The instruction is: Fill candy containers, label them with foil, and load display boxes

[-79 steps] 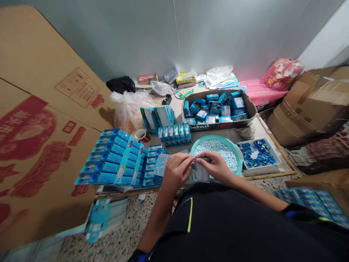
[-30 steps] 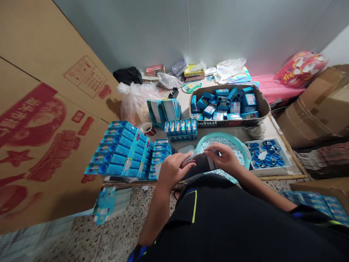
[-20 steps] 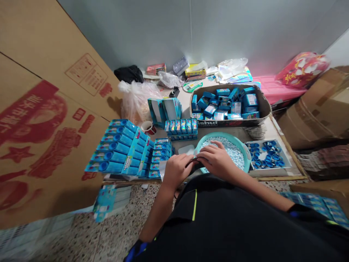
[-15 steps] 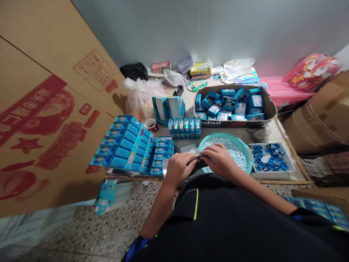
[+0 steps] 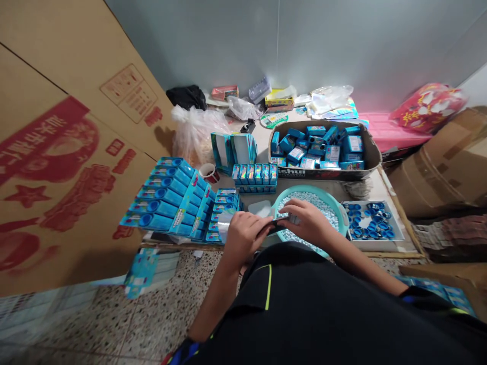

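Observation:
My left hand [image 5: 243, 235] is closed around one end of a thin, dark, flat object [image 5: 274, 223], its fingers curled over the top. At the other end, my right hand [image 5: 306, 221] pinches the same object with bent fingers. Its kind does not show, since the fingers cover most of it. Both hands are in front of my body, the right one over the near side of a turquoise basin [image 5: 340, 202] of small pale-blue pellets [image 5: 310, 197]. Beside my left knuckles is a shiny, clear-looking piece [image 5: 224, 223], partly hidden.
Blue packs [image 5: 163, 195] stand in rows at left, by small boxes [image 5: 254, 175] and a paper cup [image 5: 209, 173]. Behind the basin, a cardboard tray [image 5: 327, 175] holds blue boxes. A white tray [image 5: 395, 230] of blue caps lies right. A large carton [image 5: 76, 203] walls the left side.
My hands have drawn slightly apart, so more of the dark flat object shows between them. The whole view has shifted a little.

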`<move>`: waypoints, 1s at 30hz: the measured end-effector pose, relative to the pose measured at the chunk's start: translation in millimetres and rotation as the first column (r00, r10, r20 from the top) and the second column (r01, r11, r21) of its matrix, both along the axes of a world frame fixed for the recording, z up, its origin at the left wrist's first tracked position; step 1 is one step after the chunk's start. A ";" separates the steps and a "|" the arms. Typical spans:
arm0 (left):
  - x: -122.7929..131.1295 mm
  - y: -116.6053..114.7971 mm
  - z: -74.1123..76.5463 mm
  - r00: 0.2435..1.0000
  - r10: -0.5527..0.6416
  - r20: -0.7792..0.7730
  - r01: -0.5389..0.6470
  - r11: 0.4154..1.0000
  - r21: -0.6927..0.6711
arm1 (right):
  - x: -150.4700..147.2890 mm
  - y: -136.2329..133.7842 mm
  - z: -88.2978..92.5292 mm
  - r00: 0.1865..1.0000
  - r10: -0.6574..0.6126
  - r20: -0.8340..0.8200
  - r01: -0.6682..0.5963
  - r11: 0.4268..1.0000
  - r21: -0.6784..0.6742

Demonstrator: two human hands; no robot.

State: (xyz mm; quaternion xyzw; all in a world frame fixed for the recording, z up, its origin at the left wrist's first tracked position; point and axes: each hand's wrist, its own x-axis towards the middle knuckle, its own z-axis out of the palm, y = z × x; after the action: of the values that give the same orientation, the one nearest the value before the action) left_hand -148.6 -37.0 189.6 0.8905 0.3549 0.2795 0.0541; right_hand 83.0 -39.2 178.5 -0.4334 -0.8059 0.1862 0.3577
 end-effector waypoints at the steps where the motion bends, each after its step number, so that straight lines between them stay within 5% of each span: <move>1: -2.0 -0.2 -1.3 1.000 -0.014 0.001 0.014 0.999 0.043 | 1.8 -0.1 1.1 0.999 0.032 0.022 -0.031 0.999 -0.011; 8: -11.0 -6.3 -9.6 0.999 -0.037 0.029 0.030 0.979 0.199 | -3.3 -7.6 -2.9 0.990 0.119 0.077 -0.129 0.982 0.141; 12: -10.7 -13.6 -13.9 0.975 0.135 0.178 -0.196 0.900 0.390 | -15.8 -13.5 -6.0 0.987 -0.016 -0.158 0.038 0.989 0.141; 15: -7.1 -15.8 -15.2 0.944 0.108 0.313 -0.252 0.848 0.467 | -24.5 -14.6 -3.3 0.889 -0.209 -0.407 0.220 0.975 -0.020; 18: 2.9 -17.4 -17.3 0.950 0.050 0.310 -0.105 0.981 0.164 | -32.5 -13.8 1.8 0.736 -0.350 -0.580 0.220 0.933 -0.283; 20: 11.5 -19.8 -22.0 0.945 0.071 0.319 -0.034 0.992 -0.122 | -37.5 -13.9 5.2 0.679 -0.341 -0.651 0.072 0.912 -0.403; 25: 20.8 -23.7 -35.7 0.823 0.353 0.445 -0.053 0.828 -0.558 | -41.0 -17.2 8.8 0.728 -0.092 -0.680 -0.253 0.885 -0.391; 30: 12.0 -19.9 -28.0 0.693 0.494 0.524 0.058 0.687 -0.724 | -28.4 -10.1 13.6 0.903 -0.026 -0.428 0.008 0.999 -0.045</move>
State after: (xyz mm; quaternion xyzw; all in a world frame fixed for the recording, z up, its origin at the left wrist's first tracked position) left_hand -136.6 -57.0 161.6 0.5793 0.4984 0.4384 0.4731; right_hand 54.6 -49.3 192.1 -0.3964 -0.6997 0.2906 0.5185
